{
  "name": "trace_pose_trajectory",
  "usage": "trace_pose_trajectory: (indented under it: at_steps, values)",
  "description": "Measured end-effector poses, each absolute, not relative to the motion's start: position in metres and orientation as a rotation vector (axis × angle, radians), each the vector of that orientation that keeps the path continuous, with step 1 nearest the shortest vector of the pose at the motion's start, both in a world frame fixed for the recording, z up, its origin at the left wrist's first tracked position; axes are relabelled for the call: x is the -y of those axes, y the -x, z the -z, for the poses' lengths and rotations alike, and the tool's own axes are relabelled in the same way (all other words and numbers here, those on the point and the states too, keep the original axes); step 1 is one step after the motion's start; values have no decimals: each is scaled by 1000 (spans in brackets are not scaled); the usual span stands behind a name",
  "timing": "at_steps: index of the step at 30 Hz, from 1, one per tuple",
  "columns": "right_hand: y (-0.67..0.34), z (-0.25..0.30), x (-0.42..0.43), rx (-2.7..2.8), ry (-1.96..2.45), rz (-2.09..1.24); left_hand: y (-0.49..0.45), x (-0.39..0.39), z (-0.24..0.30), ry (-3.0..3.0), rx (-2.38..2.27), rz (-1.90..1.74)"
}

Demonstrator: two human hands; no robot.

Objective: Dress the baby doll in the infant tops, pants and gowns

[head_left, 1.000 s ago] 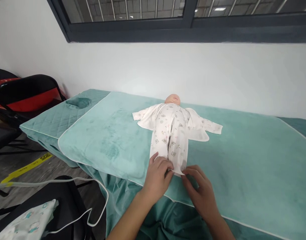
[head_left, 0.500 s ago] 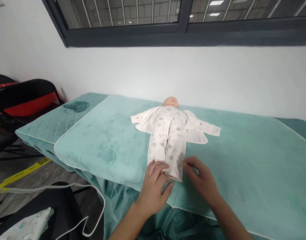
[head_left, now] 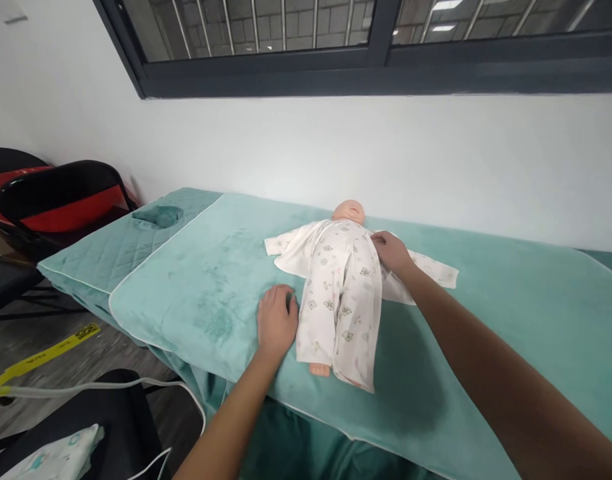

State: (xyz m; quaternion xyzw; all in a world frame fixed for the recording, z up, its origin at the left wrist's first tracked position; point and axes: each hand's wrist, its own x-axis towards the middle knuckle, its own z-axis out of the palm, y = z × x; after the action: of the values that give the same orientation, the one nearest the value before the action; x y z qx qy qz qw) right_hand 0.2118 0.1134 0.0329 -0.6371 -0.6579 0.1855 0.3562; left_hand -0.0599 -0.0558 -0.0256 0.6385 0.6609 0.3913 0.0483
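Note:
A baby doll (head_left: 349,211) lies on its back on a teal towel (head_left: 211,287), dressed in a white printed sleepsuit (head_left: 340,300). One bare doll foot (head_left: 319,369) pokes out of the left trouser leg. My left hand (head_left: 277,322) rests on the towel just left of the doll's legs, fingers curled down. My right hand (head_left: 392,252) reaches far forward and lies on the open right flap of the sleepsuit at the doll's chest, fingers closed on the cloth.
The towel covers a teal quilted massage table (head_left: 111,237) against a white wall under a dark window. Black and red folding chairs (head_left: 51,200) stand at the left. A white cable (head_left: 136,387) and a printed cloth (head_left: 56,457) lie on a black seat at lower left.
Both hands left the sleepsuit's leg ends. The left hand moved up beside the doll's legs onto the towel; the right hand reached up to the chest flap. A doll foot now shows.

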Motion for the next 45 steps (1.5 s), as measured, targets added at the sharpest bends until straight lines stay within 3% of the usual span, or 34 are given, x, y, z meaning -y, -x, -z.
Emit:
trace_pose_trajectory:
  at_steps: [17, 26, 35, 45]
  values:
    - [-216, -41, -135, 1943, 1796, -216, 60, 55, 30, -1960, -2008, -1186]
    - [-157, -80, -153, 2202, 1676, -225, 59, 56, 28, -1961, -2015, -1169]
    - [-105, -106, -197, 2619, 1824, -229, 59, 55, 31, -1955, -2032, -1184]
    - [-76, -89, -188, 2525, 2015, -117, 58, 57, 31, -1958, -2032, -1179]
